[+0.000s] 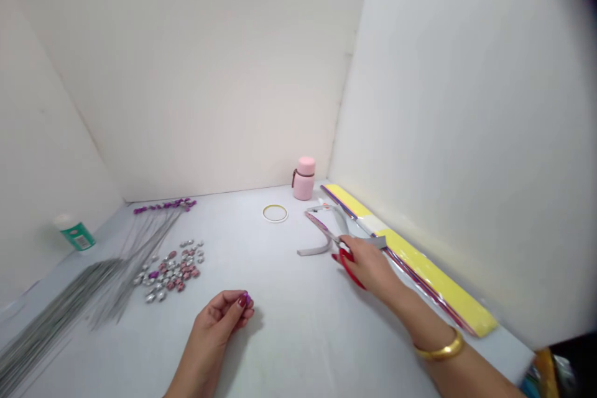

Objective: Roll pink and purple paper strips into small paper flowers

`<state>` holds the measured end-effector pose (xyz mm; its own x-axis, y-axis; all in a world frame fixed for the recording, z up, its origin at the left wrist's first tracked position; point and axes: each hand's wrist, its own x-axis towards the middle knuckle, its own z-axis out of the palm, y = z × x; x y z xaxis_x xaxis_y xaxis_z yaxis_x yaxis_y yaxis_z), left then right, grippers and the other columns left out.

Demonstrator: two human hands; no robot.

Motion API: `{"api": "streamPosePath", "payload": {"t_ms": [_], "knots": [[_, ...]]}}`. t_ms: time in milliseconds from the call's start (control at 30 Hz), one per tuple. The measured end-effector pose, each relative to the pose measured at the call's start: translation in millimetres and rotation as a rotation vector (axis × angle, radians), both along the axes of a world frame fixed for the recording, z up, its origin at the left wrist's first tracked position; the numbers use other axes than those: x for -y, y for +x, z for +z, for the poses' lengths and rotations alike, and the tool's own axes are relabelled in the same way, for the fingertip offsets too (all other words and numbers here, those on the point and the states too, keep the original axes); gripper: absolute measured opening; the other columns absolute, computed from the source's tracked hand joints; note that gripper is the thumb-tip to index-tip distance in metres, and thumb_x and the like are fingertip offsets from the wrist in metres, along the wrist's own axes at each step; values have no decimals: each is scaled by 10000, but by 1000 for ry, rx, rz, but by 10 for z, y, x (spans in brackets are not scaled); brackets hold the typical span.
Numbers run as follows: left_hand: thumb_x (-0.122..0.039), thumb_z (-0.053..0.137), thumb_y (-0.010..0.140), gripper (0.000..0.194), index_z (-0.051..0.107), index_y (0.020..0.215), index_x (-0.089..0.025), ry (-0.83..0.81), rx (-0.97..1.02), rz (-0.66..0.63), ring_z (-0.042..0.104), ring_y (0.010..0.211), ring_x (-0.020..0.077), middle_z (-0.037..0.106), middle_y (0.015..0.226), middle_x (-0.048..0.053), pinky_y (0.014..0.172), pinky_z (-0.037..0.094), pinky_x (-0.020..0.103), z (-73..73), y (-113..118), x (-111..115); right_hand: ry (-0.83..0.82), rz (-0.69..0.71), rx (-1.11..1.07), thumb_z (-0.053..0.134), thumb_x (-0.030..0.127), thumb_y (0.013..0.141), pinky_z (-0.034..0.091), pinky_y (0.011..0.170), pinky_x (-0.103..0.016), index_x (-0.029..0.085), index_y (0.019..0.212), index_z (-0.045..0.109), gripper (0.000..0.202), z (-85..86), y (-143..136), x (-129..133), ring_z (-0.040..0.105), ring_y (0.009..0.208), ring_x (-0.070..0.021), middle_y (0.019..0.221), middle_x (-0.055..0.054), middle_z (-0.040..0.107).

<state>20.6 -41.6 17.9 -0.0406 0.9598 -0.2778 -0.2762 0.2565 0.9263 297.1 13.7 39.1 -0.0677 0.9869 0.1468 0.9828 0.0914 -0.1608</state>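
Note:
My left hand (222,317), near the front middle of the table, pinches a small purple piece (248,298) between thumb and fingertips. Over at the right, my right hand (366,262) has its fingers on the red handles of a pair of scissors (347,267), whose blades point up and left. Beside and under the scissors lie grey strips (313,251). Left of my left hand is a loose group of silver and pink bead-like pieces (175,272), with one purple piece among them.
Thin grey wires (60,305) cover the left side, some with purple tips (165,206). A green-labelled bottle (77,234), a tape ring (275,214) and a pink flask (304,180) stand or lie farther back. Yellow packs (420,261) line the right wall.

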Motion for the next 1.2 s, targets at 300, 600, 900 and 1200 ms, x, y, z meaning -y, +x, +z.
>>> {"api": "streamPosePath", "payload": {"t_ms": [300, 600, 900, 1200], "knots": [[-311, 678, 631, 214, 640, 743, -133, 17, -3, 7, 581, 664, 124, 657, 710, 34, 651, 449, 200, -40, -5, 38, -145, -102, 170, 429, 220, 783, 411, 687, -363, 144, 1131, 515, 367, -101, 475, 331, 576, 865, -302, 947, -164, 610], [-263, 669, 670, 183, 626, 779, -123, 14, 49, 2, 548, 628, 94, 611, 716, 18, 648, 431, 200, -113, -30, -8, -233, 358, -301, 391, 273, 823, 411, 602, -273, 205, 871, 600, 225, 259, -665, 174, 578, 685, -188, 785, -43, 646], [-262, 578, 761, 155, 624, 766, -113, 57, 49, -90, 525, 634, 104, 606, 646, 17, 629, 402, 200, -129, -46, -12, -660, 566, -1073, 429, 350, 845, 340, 519, -203, 162, 737, 518, 234, -182, -1357, 175, 433, 516, -92, 561, 35, 485], [-266, 530, 791, 190, 616, 876, -120, 135, -43, -192, 584, 658, 163, 648, 653, 51, 667, 437, 268, -79, -28, -43, -919, 456, -1403, 437, 387, 842, 313, 516, -199, 157, 719, 470, 263, -251, -1318, 150, 392, 483, -78, 522, 52, 437]]}}
